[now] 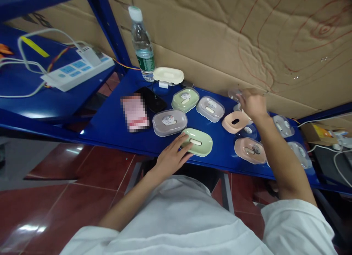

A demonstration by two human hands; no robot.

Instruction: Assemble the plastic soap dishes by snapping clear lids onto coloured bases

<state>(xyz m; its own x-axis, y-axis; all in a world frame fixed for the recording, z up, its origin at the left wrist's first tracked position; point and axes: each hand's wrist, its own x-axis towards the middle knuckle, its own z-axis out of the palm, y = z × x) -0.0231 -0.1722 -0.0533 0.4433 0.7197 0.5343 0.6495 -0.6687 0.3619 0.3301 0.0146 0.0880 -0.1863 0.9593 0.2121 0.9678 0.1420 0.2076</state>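
My left hand lies with fingers spread on the left rim of a lidless green soap dish with a pale oval insert in its middle. Farther off, near the cardboard, my right hand is closed on the edge of what looks like a clear plastic lid, partly hidden by the fingers. Below that hand sit a peach soap dish with a dark oval slot and a loose clear lid. Lidded soap dishes stand between the hands and beyond: grey, green, light grey and pink.
A water bottle and a cream dish stand at the back left of the blue table. Nearby lie a black phone and a blurred pink item. More clear lids lie right; cardboard rises behind.
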